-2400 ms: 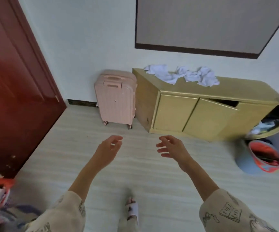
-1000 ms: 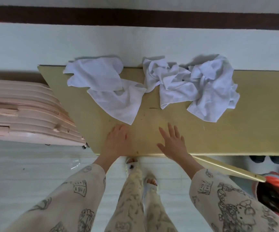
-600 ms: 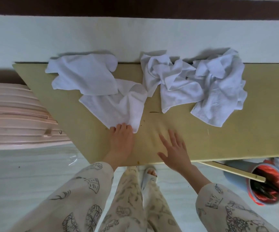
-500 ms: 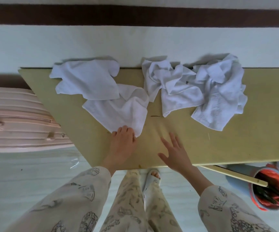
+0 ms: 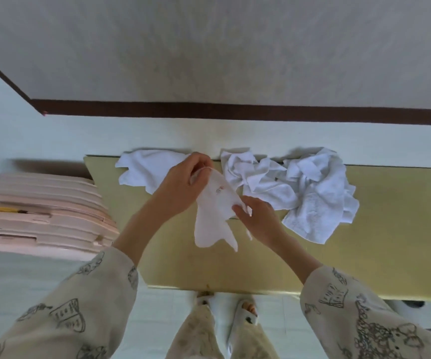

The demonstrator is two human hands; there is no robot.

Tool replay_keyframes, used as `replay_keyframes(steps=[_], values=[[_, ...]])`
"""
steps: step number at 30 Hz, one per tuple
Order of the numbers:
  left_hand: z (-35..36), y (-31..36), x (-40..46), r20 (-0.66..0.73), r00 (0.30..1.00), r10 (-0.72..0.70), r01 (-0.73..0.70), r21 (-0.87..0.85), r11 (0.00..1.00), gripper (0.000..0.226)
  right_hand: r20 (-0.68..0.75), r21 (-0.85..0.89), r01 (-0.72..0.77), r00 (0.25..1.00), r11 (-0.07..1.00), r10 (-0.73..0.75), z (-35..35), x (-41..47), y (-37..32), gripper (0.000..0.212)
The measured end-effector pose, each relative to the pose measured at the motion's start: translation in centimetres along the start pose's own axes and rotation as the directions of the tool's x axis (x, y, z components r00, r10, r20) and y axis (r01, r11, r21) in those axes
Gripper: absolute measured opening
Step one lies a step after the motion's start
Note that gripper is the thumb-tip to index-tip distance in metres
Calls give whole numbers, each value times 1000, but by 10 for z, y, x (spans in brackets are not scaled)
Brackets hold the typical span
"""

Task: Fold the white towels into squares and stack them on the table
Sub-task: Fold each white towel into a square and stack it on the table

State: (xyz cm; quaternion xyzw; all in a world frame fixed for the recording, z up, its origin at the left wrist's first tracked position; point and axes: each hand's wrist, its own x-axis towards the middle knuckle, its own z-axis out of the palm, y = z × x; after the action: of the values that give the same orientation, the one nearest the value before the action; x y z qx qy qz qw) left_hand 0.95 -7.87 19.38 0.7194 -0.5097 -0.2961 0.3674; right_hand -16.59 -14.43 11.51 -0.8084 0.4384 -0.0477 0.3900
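A white towel [image 5: 215,213] is held up above the table [image 5: 385,229] by both hands. The left hand [image 5: 183,185] is closed on the towel's top edge: the fingers are curled and the edge is pinched between thumb and fingertips, at the highest point of the cloth. The right hand [image 5: 257,216] is closed on the towel's right edge, lower down and nearer the body; the thumb lies on the front of the cloth and the fingers are wrapped behind it. The two grips are close together, with a short span of cloth between them. A small red mark is seen on the cloth just right of the left grip. The rest of the towel hangs below both grips in two loose points; contact with the table cannot be told. A flat towel [image 5: 147,169] lies on the table behind the left hand. A crumpled pile [image 5: 300,190] lies on the table just right of the right hand.
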Motion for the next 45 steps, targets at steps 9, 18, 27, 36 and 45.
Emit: replay_keyframes(steps=[9,18,27,36,45], values=[[-32,5,10,-154,987,-51,83,206,975,21,-242,-126,12,969,992,-43,-74,-8,18,27],[-12,-40,-48,-181,976,-120,166,269,949,25,-71,-91,77,994,993,-83,-57,-34,30,30],[63,-142,-125,125,840,-527,485,261,835,17,273,-166,-200,931,966,240,23,-68,87,27],[58,-182,-95,39,770,-637,635,48,771,12,179,78,-402,906,912,384,45,-33,99,24],[58,-218,-29,-23,784,-620,610,-157,777,5,-26,175,-379,921,909,389,62,52,87,32]])
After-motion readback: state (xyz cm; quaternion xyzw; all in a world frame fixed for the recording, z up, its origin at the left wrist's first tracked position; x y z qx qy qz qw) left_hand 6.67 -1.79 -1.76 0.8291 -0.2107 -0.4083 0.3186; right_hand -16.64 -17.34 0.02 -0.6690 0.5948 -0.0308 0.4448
